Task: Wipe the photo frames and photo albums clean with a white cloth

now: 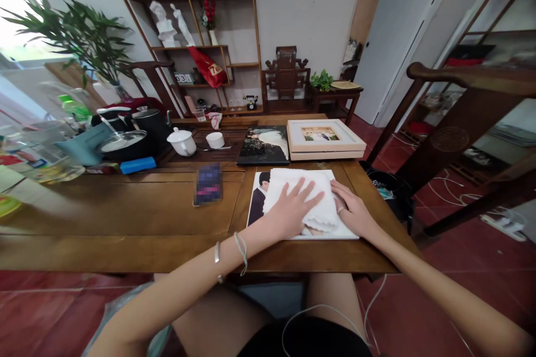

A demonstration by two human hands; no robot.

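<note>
A white cloth [307, 189] lies folded on a large photo print [256, 201] at the near right of the wooden table [125, 217]. My left hand [293, 206] rests flat on the cloth, fingers spread. My right hand [355, 209] lies at the cloth's right edge, fingers stretched onto it and touching the print. Neither hand grips anything.
Behind the print are a dark photo album [264, 145] and a framed picture [324, 138] on a box. A phone [208, 184], blue case [138, 165], teapot [182, 141], cup [215, 140], pots and bottles crowd the left. A wooden chair [464, 122] stands right; shelves line the far wall.
</note>
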